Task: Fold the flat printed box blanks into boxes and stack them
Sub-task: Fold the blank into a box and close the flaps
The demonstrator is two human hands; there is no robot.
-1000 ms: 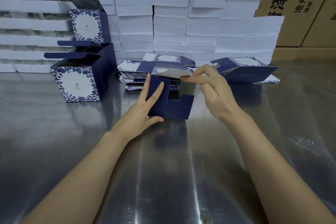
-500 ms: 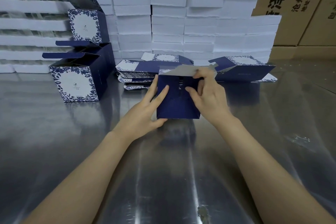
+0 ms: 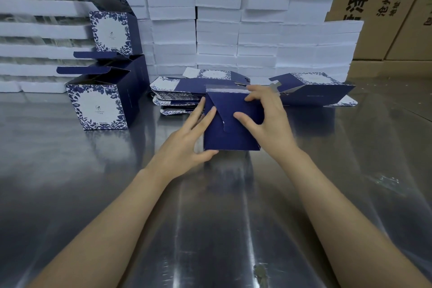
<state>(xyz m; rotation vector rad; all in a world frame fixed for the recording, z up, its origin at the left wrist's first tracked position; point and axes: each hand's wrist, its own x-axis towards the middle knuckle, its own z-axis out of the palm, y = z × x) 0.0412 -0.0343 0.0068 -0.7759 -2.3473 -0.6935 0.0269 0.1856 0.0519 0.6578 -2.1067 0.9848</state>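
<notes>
A navy box stands on the metal table in front of me, its bottom flaps turned toward me and folded nearly flat. My left hand grips its left edge, thumb under the lower corner. My right hand presses the flaps from the right, fingers over the top edge. Behind it lies a pile of flat printed blanks. Folded boxes stand stacked at the left, one on top.
A partly opened navy blank lies on its side at the right. A wall of white flat boxes runs along the back. Brown cartons stand at the back right.
The box's bottom flaps have been folded in from open to nearly flat. My right hand dropped from lifting a flap to pressing on the bottom. My left hand stayed on the left edge.
</notes>
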